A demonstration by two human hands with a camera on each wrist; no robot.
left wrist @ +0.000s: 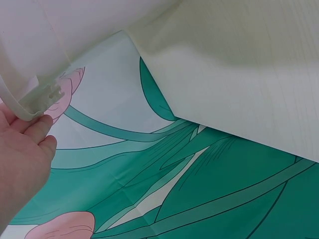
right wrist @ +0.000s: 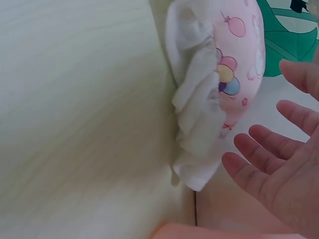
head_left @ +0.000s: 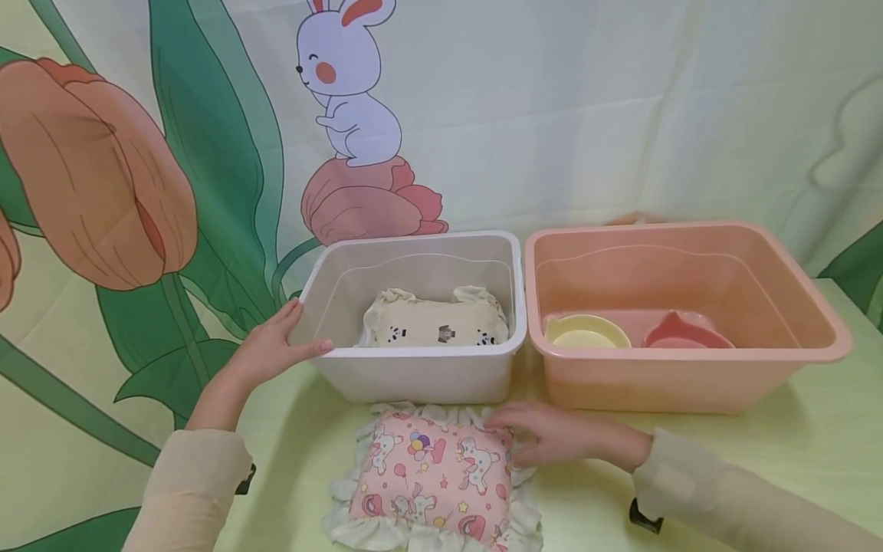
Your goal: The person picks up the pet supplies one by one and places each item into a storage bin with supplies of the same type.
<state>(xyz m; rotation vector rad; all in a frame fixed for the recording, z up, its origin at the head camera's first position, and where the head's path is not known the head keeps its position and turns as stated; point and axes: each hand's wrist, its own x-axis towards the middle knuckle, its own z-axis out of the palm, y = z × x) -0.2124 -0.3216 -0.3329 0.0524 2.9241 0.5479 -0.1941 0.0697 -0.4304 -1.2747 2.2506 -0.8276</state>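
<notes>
My left hand point(head_left: 272, 349) grips the left front corner of a white plastic bin point(head_left: 421, 373), the thumb on the front rim. In the left wrist view its fingertips point(left wrist: 46, 122) reach under the bin's rim point(left wrist: 20, 109). Inside that bin lies a cream pillow point(head_left: 434, 318) with small animal prints. A pink pillow point(head_left: 434, 483) with unicorn prints and a white ruffled border lies on the table in front of it. My right hand point(head_left: 552, 433) is at the pillow's upper right corner; in the right wrist view its fingers point(right wrist: 269, 142) are spread beside the ruffle point(right wrist: 194, 109).
Right beside the white bin stands a larger peach bin point(head_left: 655, 383), holding a yellow dish point(head_left: 586, 331) and a red dish point(head_left: 690, 331). A cloth backdrop point(head_left: 552, 115) with tulips and a rabbit hangs behind the pale table point(head_left: 586, 514).
</notes>
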